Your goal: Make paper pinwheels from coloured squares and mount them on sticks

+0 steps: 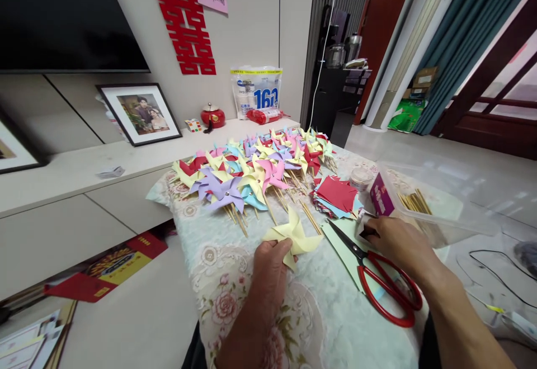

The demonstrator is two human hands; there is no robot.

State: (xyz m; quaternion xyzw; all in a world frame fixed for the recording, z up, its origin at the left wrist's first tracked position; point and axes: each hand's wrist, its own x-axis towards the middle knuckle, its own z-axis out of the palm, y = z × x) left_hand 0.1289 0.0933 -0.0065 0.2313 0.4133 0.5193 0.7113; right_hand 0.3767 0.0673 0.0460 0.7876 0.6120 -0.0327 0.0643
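Note:
My left hand (271,265) is closed on a pale yellow paper pinwheel (293,236), holding it flat on the floral tablecloth (235,296). My right hand (396,240) reaches to the right, fingers curled at a small item beside a purple box (381,197); what they pinch is hidden. Red-handled scissors (377,279) lie under my right wrist on a pale green paper sheet (342,246). A stack of cut coloured paper squares (337,195), red on top, lies just beyond.
Several finished pinwheels on wooden sticks (255,173) cover the far half of the table. A clear plastic tub (436,207) with sticks (413,201) stands at right, a small round container (361,178) near it. A low cabinet (84,179) with framed photos runs along the left.

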